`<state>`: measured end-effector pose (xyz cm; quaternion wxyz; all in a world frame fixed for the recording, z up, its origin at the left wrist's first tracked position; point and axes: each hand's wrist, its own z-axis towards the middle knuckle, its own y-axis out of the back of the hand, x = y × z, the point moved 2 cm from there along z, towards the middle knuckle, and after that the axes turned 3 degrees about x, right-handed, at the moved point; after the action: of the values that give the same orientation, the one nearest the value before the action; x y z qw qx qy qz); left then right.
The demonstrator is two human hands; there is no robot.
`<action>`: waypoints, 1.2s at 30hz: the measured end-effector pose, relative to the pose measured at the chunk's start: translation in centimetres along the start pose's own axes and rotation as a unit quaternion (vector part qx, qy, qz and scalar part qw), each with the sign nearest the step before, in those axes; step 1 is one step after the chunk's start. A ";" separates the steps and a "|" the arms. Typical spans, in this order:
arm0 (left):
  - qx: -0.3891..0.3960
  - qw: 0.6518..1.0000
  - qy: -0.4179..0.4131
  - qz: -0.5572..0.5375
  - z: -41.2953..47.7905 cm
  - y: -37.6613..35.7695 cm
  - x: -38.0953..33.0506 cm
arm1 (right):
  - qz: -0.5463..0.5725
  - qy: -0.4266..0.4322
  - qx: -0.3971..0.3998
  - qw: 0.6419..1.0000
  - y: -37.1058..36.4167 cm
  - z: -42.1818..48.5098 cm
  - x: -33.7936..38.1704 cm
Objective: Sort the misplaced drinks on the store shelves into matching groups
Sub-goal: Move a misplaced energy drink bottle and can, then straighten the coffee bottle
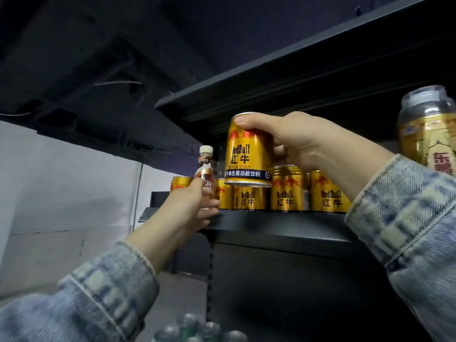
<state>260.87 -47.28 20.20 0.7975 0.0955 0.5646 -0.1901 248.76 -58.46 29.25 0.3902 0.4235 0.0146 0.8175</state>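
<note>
A gold Red Bull can [248, 154] is held in the air by my right hand [301, 141], just above a row of matching gold cans [288, 191] that stand on the black shelf [271, 222]. At the row's left end my left hand [190, 208] is shut on a small brown coffee bottle [206, 169] with a pale cap; the bottle stands upright at the shelf's front edge. One more gold can [179, 183] shows behind and left of the bottle.
A larger gold bottle with a clear cap [427, 134] stands at the far right. The black shelf above [283, 77] hangs close over the cans. Several bottle tops [199, 329] show at the bottom. A white wall lies to the left.
</note>
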 end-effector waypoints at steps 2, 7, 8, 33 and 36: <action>-0.050 0.993 -0.095 0.054 2.8 1.5 -0.6 | -0.020 0.004 -0.020 1.000 -1.8 1.7 -0.6; -0.135 0.910 -0.304 0.248 8.5 4.3 -1.5 | -0.120 0.024 -0.058 0.991 -5.3 5.1 -1.7; -0.136 0.895 -0.326 0.273 9.4 4.4 -1.7 | -0.148 0.027 -0.069 0.986 -5.7 5.7 -1.8; -0.061 0.864 -0.381 0.323 17.8 2.5 -2.3 | -0.412 -0.143 0.054 0.898 -7.2 10.9 -3.3; -0.064 0.861 -0.383 0.329 17.9 2.5 -2.3 | -0.424 -0.156 0.085 0.888 -7.2 10.9 -3.6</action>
<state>276.71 -51.16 28.33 0.9715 0.1438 0.1610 0.0981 262.16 -59.14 31.19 0.6595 0.5302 0.2016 0.4932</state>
